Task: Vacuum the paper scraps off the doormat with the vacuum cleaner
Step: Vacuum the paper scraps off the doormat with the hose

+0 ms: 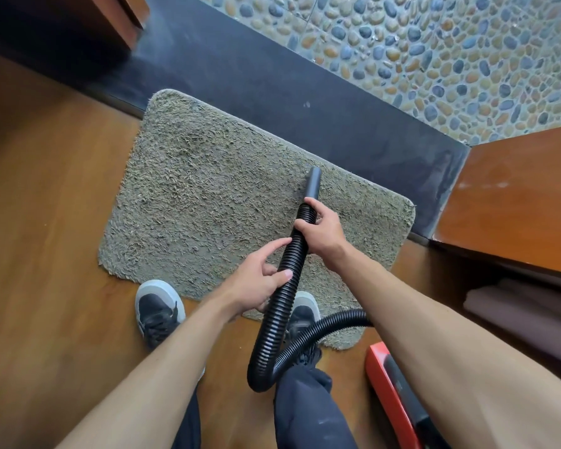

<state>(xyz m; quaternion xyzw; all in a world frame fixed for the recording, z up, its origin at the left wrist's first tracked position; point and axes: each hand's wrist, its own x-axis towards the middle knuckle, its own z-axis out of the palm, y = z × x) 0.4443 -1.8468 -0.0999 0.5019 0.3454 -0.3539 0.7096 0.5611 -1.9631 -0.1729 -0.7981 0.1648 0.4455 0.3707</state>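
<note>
The right hand (321,231) is clenched around the black ribbed hose (282,306), right where it meets the smooth nozzle (313,184). Lower down, the left hand (256,285) holds the same hose more loosely: the thumb lies across it and the forefinger stretches up along its side. The nozzle's tip rests on the shaggy grey doormat (201,189), near the mat's far edge and towards its right end.

Behind the hands the hose drops in a loop past a dark trouser leg (305,403), then swings right and goes under the right forearm. The red vacuum cleaner (386,380) sits on the wooden floor (46,228) just off the mat's near right corner.

One shoe (157,311) stands on the floor at the mat's near edge. The other shoe (300,306) stands on the mat and is half covered by the hose.

The mat's far edge butts against a dark stone sill (272,82), with a pebble floor (434,47) beyond it. A wooden panel (515,202) closes in the right side. To the left there is open floor.

Most of the vacuum cleaner is cut off by the forearm and the frame's edge. I cannot make out any paper scraps in the pile of the mat. Something brownish under the panel is too dim to tell.
</note>
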